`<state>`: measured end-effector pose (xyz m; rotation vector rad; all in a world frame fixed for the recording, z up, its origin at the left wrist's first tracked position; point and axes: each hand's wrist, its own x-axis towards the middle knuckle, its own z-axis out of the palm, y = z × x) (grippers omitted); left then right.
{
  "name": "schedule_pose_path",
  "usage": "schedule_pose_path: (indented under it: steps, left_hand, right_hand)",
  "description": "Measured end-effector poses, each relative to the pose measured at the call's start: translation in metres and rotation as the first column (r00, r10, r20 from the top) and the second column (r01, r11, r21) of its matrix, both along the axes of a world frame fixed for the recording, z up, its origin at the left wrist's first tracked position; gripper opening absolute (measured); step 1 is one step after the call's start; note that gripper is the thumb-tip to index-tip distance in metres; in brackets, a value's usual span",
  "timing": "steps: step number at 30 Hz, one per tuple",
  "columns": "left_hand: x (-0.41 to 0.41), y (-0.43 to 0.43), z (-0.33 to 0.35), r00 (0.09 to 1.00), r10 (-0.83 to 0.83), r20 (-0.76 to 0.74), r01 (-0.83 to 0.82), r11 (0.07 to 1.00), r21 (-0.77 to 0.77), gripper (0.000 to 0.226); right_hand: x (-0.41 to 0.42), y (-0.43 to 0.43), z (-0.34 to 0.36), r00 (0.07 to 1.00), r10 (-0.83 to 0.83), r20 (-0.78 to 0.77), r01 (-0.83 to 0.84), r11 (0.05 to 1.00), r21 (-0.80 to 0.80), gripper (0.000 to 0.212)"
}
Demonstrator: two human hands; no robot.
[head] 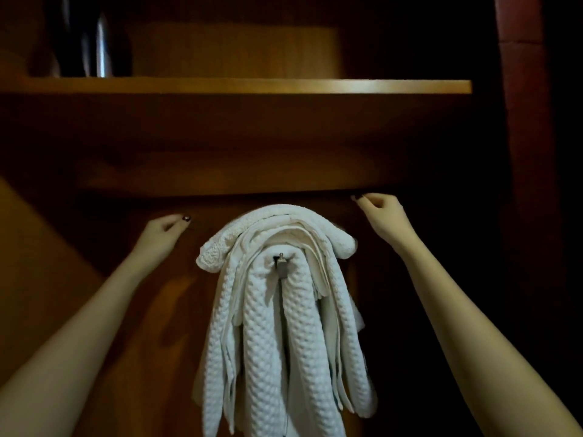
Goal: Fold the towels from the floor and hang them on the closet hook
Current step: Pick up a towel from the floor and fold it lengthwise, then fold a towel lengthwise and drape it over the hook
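The towels (284, 310) are soft, limp and likely to slip. They hang on the hook (281, 263) between the left grip (167, 230) and the right grip (378, 212). Both are loosely curled and empty. Grasp at the top fold.

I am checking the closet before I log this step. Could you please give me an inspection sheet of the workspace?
Surface: wooden closet back panel, dimly lit.
Job's things: white towels draped in layers over the metal hook.
Clutter: dark shiny vessel on the shelf above.
Hands: left hand and right hand flank the towels, apart from them, fingers loosely curled, holding nothing.
Cables: nothing seen.
Surroundings: reddish panel at right; the rest is too dark to tell.
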<state>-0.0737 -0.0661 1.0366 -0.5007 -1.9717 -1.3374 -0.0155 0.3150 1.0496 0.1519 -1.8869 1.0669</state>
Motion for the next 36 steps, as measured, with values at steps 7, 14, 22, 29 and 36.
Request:
schedule_pose_path:
  steps: [7, 14, 22, 29, 36]
  left_hand:
    - [0.066, -0.007, -0.035, 0.994, 0.108, 0.000, -0.106, 0.971, -0.215, 0.028]
    - [0.150, 0.001, -0.114, 0.987, 0.155, 0.051, -0.116, 0.887, -0.447, 0.038]
    - [0.236, -0.054, -0.208, 0.917, 0.387, 0.092, -0.158, 0.567, -0.808, 0.058]
    - [0.306, -0.108, -0.291, 0.859, 0.486, 0.161, -0.155, 0.546, -0.823, 0.068]
    - [0.407, -0.185, -0.442, 0.777, 0.513, 0.364, 0.054, 0.521, -0.852, 0.067]
  right_hand:
    - [0.061, -0.045, -0.042, 0.996, 0.048, 0.080, -0.059, 0.988, 0.143, 0.043]
    - [0.121, -0.108, -0.143, 0.955, -0.190, 0.229, 0.049, 0.860, 0.508, 0.046]
    - [0.178, -0.196, -0.216, 0.937, -0.109, 0.332, -0.133, 0.768, 0.626, 0.050]
    - [0.226, -0.289, -0.292, 0.864, -0.085, 0.497, -0.300, 0.706, 0.641, 0.057]
    - [0.304, -0.381, -0.438, 0.696, -0.126, 0.707, -0.482, 0.649, 0.589, 0.059]
